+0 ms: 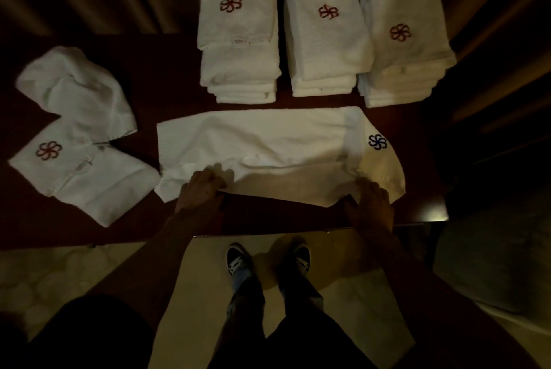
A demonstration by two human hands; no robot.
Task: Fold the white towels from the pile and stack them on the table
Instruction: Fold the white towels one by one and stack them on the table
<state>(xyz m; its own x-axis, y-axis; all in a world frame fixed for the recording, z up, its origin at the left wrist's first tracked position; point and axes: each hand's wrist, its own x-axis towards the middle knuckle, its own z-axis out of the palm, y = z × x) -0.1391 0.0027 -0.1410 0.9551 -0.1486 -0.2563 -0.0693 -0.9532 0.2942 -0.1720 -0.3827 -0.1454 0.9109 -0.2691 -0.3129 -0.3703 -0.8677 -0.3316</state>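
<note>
While folded stacks (325, 34) sit behind, I see the left hand (202, 189) and right hand (371, 201) pinching the spread towel (268, 142) by its near edge, fingers (217, 182) seemingly curled.

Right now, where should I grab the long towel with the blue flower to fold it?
Probably pinch the towel by its near long edge, toward both ends, coming from the front of the table. It lies flat, stretched left to right, with that edge closest to you.
</note>
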